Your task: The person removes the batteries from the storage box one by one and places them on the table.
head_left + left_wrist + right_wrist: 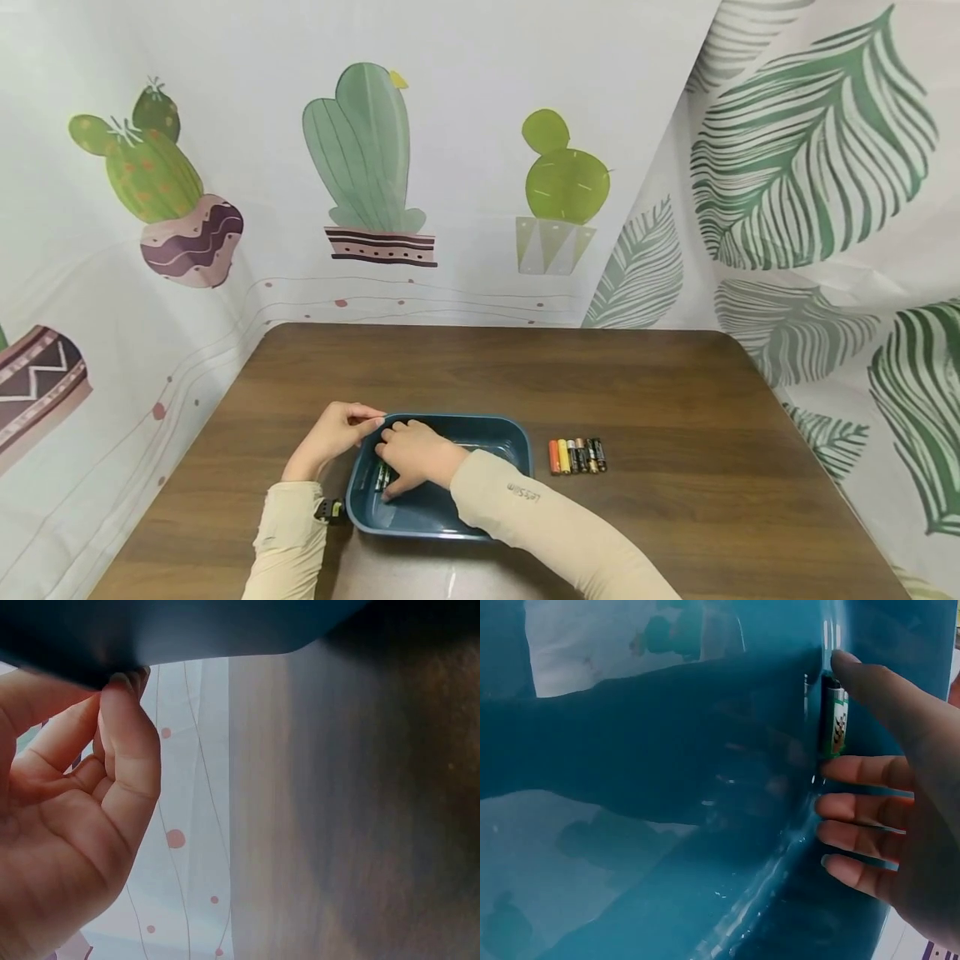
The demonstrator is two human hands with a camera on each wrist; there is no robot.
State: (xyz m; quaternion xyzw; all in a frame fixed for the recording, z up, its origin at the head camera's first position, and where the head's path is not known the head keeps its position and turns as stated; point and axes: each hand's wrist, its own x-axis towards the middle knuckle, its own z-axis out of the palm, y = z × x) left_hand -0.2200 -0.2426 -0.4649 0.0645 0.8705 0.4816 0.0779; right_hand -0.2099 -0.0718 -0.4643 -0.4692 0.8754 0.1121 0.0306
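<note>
A dark blue rectangular tray [442, 533] stands on the table, its rim raised all round. At the tray's far left corner my left hand [336, 435] pinches the rim between thumb and fingers; the left wrist view shows this hand [82, 787] from below the rim. My right hand [420, 457] reaches into the tray at its left side. There a green and white battery [835, 720] lies along the wall, with my right thumb at one end and index finger at the other. The other fingers of the right hand [900, 802] are spread along the tray wall.
A row of several batteries [576, 457], orange, yellow and black, lies on the brown wooden table [675, 417] right of the tray. A cloth with cactus and leaf prints [472, 167] hangs behind the table. A wrist camera [330, 510] sits beside the tray's left wall.
</note>
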